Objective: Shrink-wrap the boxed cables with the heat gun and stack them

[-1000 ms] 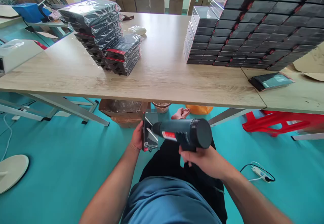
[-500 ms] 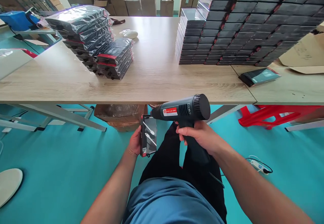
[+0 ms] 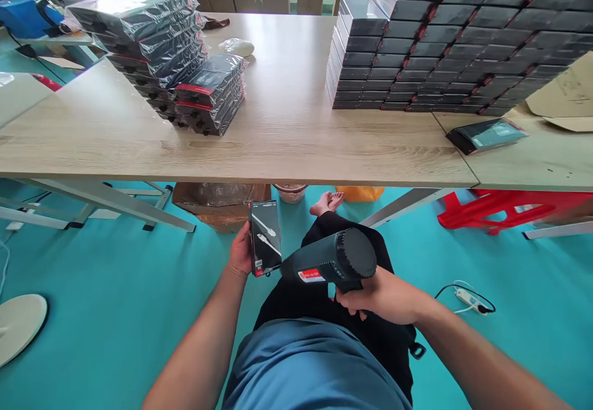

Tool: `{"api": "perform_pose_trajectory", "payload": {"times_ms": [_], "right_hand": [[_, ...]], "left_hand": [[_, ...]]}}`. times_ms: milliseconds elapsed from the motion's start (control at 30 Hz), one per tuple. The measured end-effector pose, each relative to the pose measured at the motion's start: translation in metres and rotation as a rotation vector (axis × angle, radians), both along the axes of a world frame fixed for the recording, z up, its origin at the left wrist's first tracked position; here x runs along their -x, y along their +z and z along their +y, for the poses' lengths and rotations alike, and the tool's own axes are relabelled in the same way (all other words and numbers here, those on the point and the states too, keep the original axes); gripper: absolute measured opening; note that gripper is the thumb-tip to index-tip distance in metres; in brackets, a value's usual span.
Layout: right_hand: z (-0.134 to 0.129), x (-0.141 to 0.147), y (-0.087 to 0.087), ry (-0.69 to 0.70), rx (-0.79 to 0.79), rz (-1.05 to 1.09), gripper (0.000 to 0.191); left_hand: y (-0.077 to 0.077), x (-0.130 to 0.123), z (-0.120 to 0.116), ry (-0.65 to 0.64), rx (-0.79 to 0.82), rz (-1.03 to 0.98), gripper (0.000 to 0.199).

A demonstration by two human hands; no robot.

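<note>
My left hand (image 3: 241,251) grips a slim black box (image 3: 265,237) by its left side; white cable ends are pictured on its face, and red marks run along its bottom edge. My right hand (image 3: 377,296) is wrapped round the handle of a dark heat gun (image 3: 331,259) with a red and white label. The gun's nozzle points left at the lower right edge of the box, very close to it; whether they touch I cannot tell. Both are held above my lap, in front of the table edge.
On the wooden table (image 3: 287,144) stand film-wrapped bundles of boxes (image 3: 143,39) at left and a tall wall of stacked boxes (image 3: 430,46) at right. One loose box (image 3: 486,135) lies near the front. Below are an open carton (image 3: 217,209), a red stool (image 3: 504,212) and a power strip (image 3: 471,302).
The heat gun has dropped from the top of the box to its lower right edge, its back end turning more toward me. The box has shifted slightly left and up.
</note>
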State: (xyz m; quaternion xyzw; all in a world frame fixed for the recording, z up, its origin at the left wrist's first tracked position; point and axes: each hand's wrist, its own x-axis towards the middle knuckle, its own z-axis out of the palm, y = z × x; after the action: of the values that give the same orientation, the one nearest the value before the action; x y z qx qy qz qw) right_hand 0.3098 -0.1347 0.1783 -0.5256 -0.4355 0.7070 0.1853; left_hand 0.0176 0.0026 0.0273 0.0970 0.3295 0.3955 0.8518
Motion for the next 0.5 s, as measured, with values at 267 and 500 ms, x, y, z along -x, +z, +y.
{"api": "perform_pose_trajectory", "payload": {"times_ms": [267, 500], "right_hand": [[-0.007, 0.009, -0.006, -0.066, 0.053, 0.058, 0.012], [-0.014, 0.019, -0.005, -0.157, 0.076, 0.187, 0.016]], "left_hand": [[0.007, -0.001, 0.001, 0.066, 0.005, -0.063, 0.055], [0.007, 0.002, 0.005, 0.273, 0.086, -0.019, 0.055]]}}
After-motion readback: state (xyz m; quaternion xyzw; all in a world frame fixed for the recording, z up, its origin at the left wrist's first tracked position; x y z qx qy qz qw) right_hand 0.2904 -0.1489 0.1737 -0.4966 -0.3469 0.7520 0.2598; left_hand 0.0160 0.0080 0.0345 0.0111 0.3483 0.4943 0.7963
